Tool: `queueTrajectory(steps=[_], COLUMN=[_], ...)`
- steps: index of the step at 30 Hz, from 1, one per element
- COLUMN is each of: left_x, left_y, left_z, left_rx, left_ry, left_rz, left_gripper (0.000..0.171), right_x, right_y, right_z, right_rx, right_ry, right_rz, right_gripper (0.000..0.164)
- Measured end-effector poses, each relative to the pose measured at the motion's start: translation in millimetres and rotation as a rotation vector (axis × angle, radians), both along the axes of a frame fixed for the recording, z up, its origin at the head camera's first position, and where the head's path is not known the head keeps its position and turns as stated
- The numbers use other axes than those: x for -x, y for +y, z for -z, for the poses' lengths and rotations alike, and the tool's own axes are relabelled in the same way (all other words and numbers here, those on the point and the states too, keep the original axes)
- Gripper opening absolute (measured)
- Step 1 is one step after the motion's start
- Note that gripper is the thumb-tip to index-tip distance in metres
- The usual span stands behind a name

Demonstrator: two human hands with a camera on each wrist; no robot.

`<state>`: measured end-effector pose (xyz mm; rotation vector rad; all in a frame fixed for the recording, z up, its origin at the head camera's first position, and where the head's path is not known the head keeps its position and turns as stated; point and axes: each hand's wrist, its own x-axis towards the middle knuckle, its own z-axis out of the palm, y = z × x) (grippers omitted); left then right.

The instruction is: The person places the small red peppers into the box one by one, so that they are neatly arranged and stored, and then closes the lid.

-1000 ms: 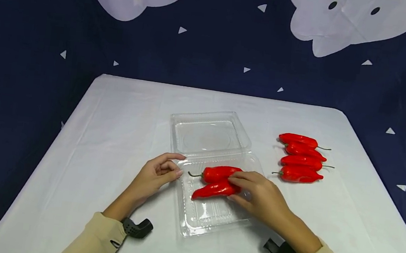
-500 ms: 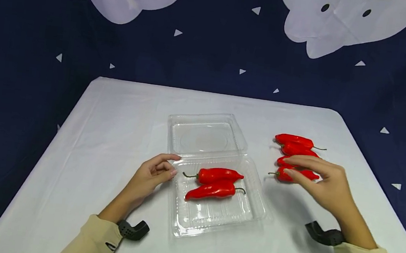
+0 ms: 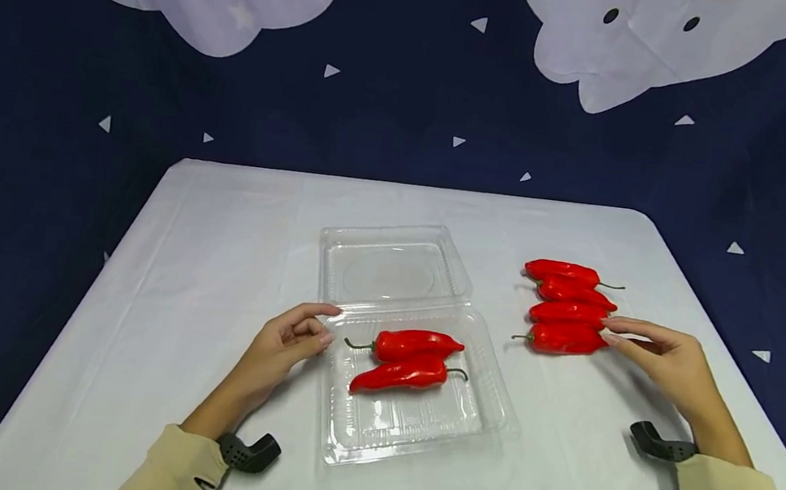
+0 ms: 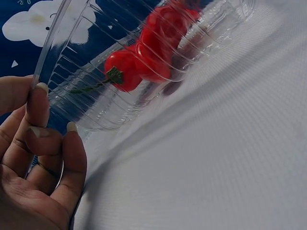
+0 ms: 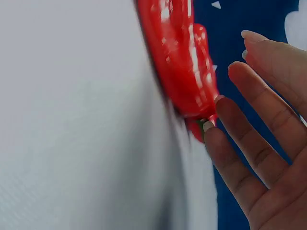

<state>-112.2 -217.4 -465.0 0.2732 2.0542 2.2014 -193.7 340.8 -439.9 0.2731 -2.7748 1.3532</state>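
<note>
A clear plastic clamshell container (image 3: 408, 433) lies opened out on the table, with two red chili peppers (image 3: 418, 346) side by side in its near half. My left hand (image 3: 282, 350) pinches the container's left rim between thumb and forefinger; the left wrist view shows the clear wall (image 4: 103, 112) close to these fingers. To the right, several more red chili peppers (image 3: 564, 337) lie in a stacked row. My right hand (image 3: 670, 365) is at the right ends of the two nearest ones, fingers (image 5: 230, 158) fairly straight, fingertips beside a green stem (image 5: 201, 123).
A white cloth covers the table (image 3: 233, 243). Behind it hangs a dark blue backdrop (image 3: 379, 114) with white clouds and small triangles. A black wrist mount (image 3: 249, 452) sits on the left wrist, another (image 3: 661, 444) on the right.
My right hand has let go of the lower pepper in the container and moved right, over the row of peppers, to their right ends. My left hand has stayed at the container's rim.
</note>
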Motion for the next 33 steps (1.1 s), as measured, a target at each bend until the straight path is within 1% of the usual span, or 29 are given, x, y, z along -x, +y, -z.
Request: queueTrajectory(steps=[4, 8, 12, 18, 22, 25, 30, 33], left_x=[0.4, 0.5, 1.1, 2.2, 1.6, 1.1, 1.3, 1.6], left_y=[0.5, 1.0, 1.4, 0.2, -0.2, -0.6, -0.3, 0.4], left_z=[0.5, 2.6, 3.8, 4.3, 2.3, 2.0, 2.5, 2.5], left_rx=[0.000, -0.012, -0.018, -0.024, -0.028, -0.029, -0.033, -0.032], left_ry=[0.000, 0.006, 0.009, 0.008, 0.008, 0.007, 0.006, 0.004], left_rz=[0.000, 0.003, 0.002, 0.003, -0.001, -0.005, -0.002, 0.001], left_gripper=[0.039, 0.039, 0.039, 0.040, 0.040, 0.040, 0.041, 0.041], right_x=[3.5, 4.2, 3.8, 6.7, 6.7, 7.2, 6.1, 4.4], right_y=[2.6, -0.8, -5.9, -10.1, -8.8, -8.3, -7.7, -6.9], right_z=[9.7, 16.2, 20.1, 27.4, 30.1, 30.9, 30.1, 30.1], right_rx=[0.011, -0.004, -0.016, -0.056, -0.069, -0.054, -0.037, -0.013], right_ry=[-0.030, -0.062, -0.081, -0.091, -0.103, -0.118, -0.143, -0.143], right_rz=[0.018, 0.024, 0.009, -0.006, 0.003, 0.009, 0.043, 0.051], right_gripper=[0.037, 0.039, 0.041, 0.040, 0.040, 0.042, 0.043, 0.041])
